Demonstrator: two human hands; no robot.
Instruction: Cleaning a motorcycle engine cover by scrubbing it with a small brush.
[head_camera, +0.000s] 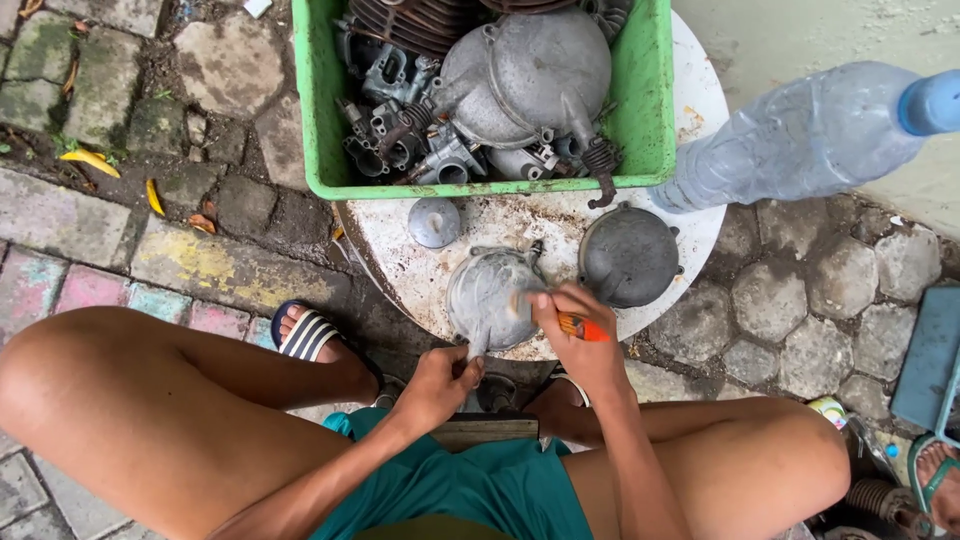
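A grey metal engine cover (488, 292) lies on the near edge of a round white table (690, 215). My left hand (438, 383) grips the cover's lower stem at the table edge. My right hand (580, 335) holds a small tool with an orange handle (582, 327) and presses its tip on the cover's right side. A darker round metal cover (628, 255) sits just right of it, and a small grey cap (434, 221) lies above left.
A green plastic crate (313, 110) full of metal engine parts stands at the table's far side. A clear plastic bottle with a blue cap (800, 135) stands at the right. My bare knees flank the table; stone paving surrounds it. A sandalled foot (305, 335) rests left.
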